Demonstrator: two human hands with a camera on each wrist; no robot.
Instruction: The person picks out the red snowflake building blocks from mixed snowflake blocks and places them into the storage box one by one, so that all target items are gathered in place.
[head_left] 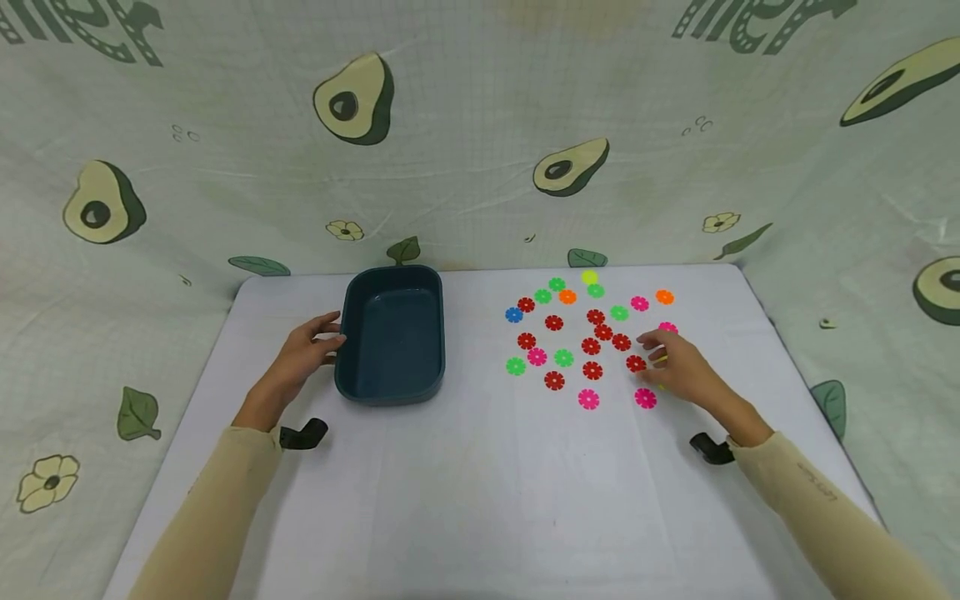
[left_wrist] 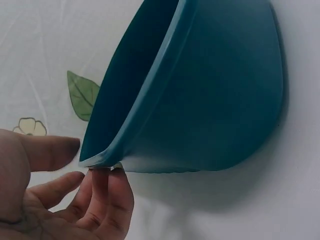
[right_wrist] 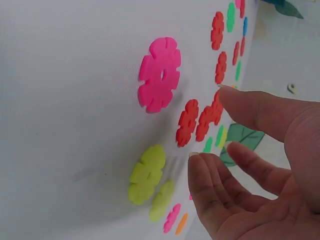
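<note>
A dark teal plastic tub [head_left: 393, 398] stands on the left of the table. At its left rim, my left hand [head_left: 302, 354] holds on, with fingertips [left_wrist: 116, 186] curled under the lip and the thumb by the edge. To the right lie many flower-shaped plastic discs: red [head_left: 592, 370], pink [head_left: 588, 399], green [head_left: 516, 366], orange, yellow and one blue [head_left: 513, 315]. My right hand [head_left: 682, 369] hovers over the right side of them, thumb and fingers apart, holding nothing. Near its fingertips are a red disc [right_wrist: 187, 123] and a yellow disc [right_wrist: 147, 174]; the hand partly hides others in the head view.
A white cloth covers the table [head_left: 480, 500]. Behind it hangs a pale curtain [head_left: 465, 100] printed with avocados and leaves. Black wrist mounts [head_left: 303, 434] stick out from both sleeves, low over the table.
</note>
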